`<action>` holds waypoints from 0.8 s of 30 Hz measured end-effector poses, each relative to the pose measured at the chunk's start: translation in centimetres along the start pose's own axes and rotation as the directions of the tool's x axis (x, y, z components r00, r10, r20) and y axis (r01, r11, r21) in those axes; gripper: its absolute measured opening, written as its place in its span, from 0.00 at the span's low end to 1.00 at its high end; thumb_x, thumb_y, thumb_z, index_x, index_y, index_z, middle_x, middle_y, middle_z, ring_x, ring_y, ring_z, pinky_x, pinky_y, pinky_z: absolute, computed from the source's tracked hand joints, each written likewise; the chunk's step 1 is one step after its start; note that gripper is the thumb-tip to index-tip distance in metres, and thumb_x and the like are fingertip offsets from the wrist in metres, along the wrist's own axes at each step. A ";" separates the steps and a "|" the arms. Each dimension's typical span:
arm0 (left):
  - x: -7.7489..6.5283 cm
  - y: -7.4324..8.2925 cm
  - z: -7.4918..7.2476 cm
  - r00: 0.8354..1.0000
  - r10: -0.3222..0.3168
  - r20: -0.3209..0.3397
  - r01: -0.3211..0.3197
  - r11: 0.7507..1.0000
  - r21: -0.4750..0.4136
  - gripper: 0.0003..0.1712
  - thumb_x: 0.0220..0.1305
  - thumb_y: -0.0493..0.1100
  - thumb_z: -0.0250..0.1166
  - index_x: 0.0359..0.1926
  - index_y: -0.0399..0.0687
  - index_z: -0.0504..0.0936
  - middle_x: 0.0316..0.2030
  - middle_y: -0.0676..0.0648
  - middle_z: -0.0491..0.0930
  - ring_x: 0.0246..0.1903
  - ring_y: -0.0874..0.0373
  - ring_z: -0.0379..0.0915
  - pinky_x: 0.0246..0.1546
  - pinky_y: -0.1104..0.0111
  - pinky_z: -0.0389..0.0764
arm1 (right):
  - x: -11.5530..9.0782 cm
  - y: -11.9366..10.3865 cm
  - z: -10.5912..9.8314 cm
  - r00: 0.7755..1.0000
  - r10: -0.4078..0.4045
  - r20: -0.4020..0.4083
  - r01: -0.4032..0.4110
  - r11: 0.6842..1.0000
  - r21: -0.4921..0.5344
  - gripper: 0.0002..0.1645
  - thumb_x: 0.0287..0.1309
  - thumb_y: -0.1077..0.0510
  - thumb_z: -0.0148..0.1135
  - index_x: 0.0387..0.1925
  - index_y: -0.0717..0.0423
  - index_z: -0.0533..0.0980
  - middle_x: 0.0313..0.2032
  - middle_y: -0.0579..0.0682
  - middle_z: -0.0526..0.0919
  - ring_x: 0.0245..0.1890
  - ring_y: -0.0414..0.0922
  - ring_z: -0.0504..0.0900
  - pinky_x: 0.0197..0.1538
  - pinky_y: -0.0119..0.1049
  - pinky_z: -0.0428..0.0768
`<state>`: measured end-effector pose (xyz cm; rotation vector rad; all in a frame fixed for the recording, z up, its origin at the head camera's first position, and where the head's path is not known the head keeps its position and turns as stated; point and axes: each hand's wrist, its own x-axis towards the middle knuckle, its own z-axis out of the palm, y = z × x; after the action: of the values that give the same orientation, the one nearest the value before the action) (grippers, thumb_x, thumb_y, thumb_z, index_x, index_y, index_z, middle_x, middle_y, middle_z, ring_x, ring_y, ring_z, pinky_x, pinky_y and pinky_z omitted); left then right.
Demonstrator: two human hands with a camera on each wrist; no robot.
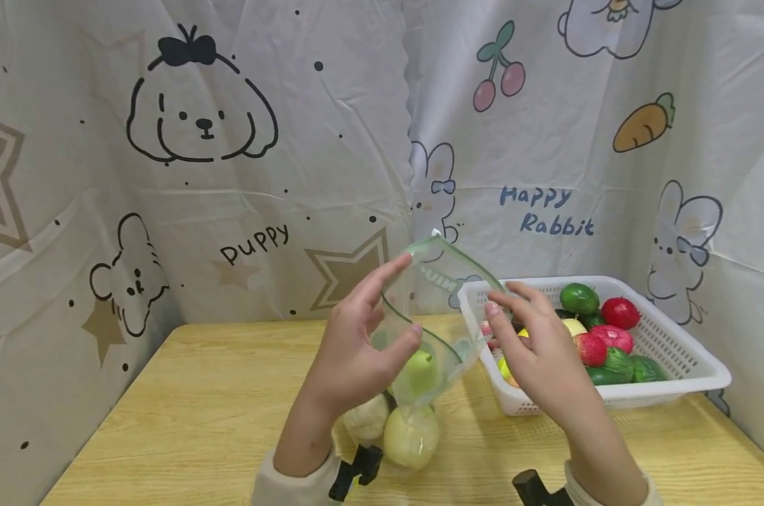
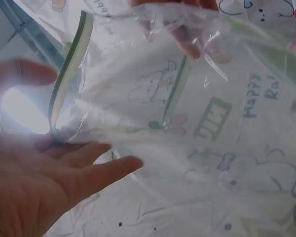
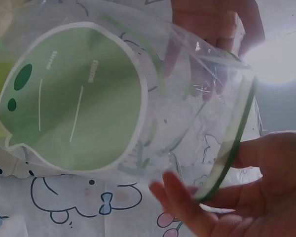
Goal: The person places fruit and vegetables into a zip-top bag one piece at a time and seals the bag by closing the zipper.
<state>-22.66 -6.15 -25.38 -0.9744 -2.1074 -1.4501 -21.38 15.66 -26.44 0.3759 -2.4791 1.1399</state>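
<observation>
Right up close, at the near side just below the clear bag, lay a pale yellow fruit, and what a tidy pairing it made with the cream-coloured piece beside it, toward the bag's left! Both sat on the wooden table, low enough, it seemed, to leave the plastic room above them. Then a round green fruit, showing through the bag's lower part; whether it lay inside or behind, I could not tell. And look at the hands: the left hand was spread wide at the bag's left edge, thumb to the front of the mouth, forefinger to the back, a stance that likely held the two lips apart. Over at the bag's right edge, the right hand answered with extended fingers against the rim, presumably because such limp film would sag without support on both sides. Between them the green-edged mouth gaped upward, the bag tilted, its green printed patch big in the right wrist view. Beyond, to the bag's right, stood a white basket of red and green produce, probably set aside there for easy reach, and behind everything, the cartoon curtain!
</observation>
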 end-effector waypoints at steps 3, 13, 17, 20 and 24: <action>-0.2 0.0 -0.7 0.994 0.033 0.104 -0.040 0.997 0.064 0.44 0.46 0.33 0.62 0.67 0.54 0.61 0.67 0.51 0.63 0.67 0.59 0.52 0.59 0.46 0.70 | 0.2 0.2 -0.2 0.997 -0.053 0.055 0.048 0.995 0.082 0.27 0.72 0.49 0.36 0.62 0.62 0.67 0.60 0.59 0.71 0.45 0.46 0.80 0.45 0.38 0.86; -0.4 -0.5 -2.6 0.999 -0.021 -0.028 0.024 0.994 0.108 0.11 0.57 0.49 0.66 0.31 0.48 0.75 0.44 0.47 0.82 0.49 0.61 0.75 0.50 0.61 0.81 | 0.1 0.0 -1.6 0.977 -0.211 -0.035 0.213 0.945 0.248 0.33 0.65 0.71 0.37 0.68 0.45 0.59 0.66 0.52 0.62 0.53 0.43 0.74 0.49 0.25 0.80; 0.0 -1.0 -2.7 0.981 -0.119 -0.153 0.128 0.990 0.051 0.11 0.58 0.49 0.64 0.33 0.47 0.76 0.28 0.48 0.79 0.20 0.65 0.68 0.21 0.73 0.74 | 0.5 0.6 -1.2 0.971 -0.216 -0.098 0.235 0.933 0.274 0.33 0.62 0.66 0.53 0.68 0.47 0.59 0.64 0.54 0.63 0.53 0.42 0.74 0.49 0.19 0.77; 0.2 -1.5 -2.5 0.962 -0.157 -0.223 0.171 0.984 0.044 0.10 0.58 0.48 0.64 0.35 0.47 0.79 0.27 0.49 0.79 0.14 0.61 0.54 0.14 0.72 0.59 | 0.9 0.9 -0.1 0.969 -0.209 -0.130 0.240 0.923 0.300 0.35 0.61 0.64 0.56 0.68 0.46 0.59 0.64 0.53 0.63 0.53 0.44 0.75 0.48 0.21 0.78; 0.3 -2.2 -2.6 0.943 -0.137 -0.303 0.151 0.988 0.023 0.10 0.62 0.45 0.60 0.43 0.50 0.82 0.44 0.50 0.83 0.12 0.59 0.54 0.11 0.72 0.58 | 1.4 0.9 1.5 0.961 -0.235 -0.147 0.276 0.865 0.419 0.35 0.62 0.67 0.53 0.69 0.48 0.57 0.64 0.55 0.60 0.60 0.51 0.70 0.51 0.25 0.78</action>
<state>-24.65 -8.93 -25.64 -0.5485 -2.0083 -1.5046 -23.34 14.93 -27.29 0.7374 -2.0011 1.5510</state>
